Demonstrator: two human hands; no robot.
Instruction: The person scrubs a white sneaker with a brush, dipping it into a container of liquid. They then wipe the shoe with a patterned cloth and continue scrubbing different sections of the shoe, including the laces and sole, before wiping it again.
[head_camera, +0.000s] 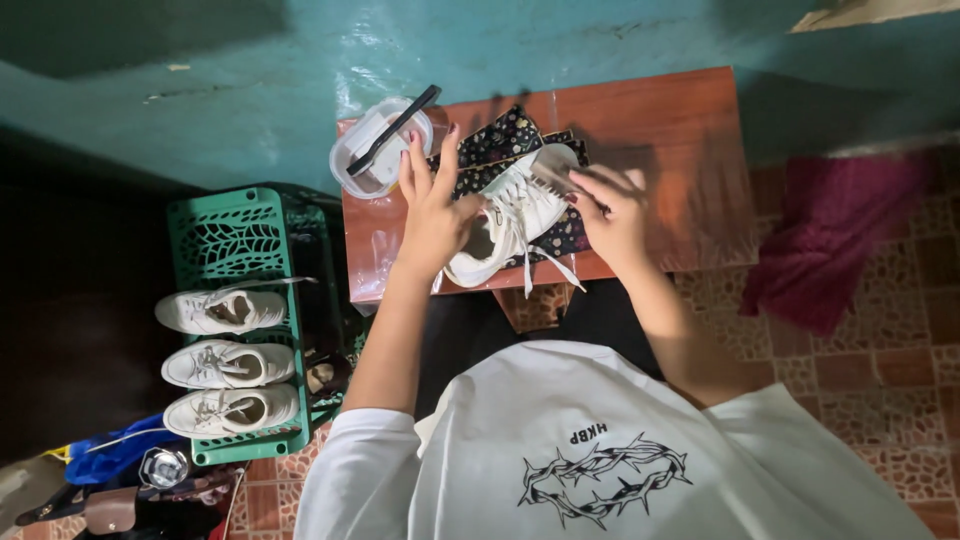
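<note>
A white lace-up sneaker (520, 215) lies on a dark flowered cloth (500, 140) on a small brown wooden table (670, 150). My left hand (432, 215) rests on the sneaker's heel side, fingers spread upward, steadying it. My right hand (612, 212) is at the toe end and holds a small brush (552, 180) against the shoe; the brush is blurred. The laces hang loose over the table's near edge.
A white plastic tub (372, 155) with a black brush (395, 128) across it stands at the table's left corner. A green crate (235, 240) on the left carries three white sneakers (225, 360). A dark red cloth (830, 240) lies on the tiled floor to the right.
</note>
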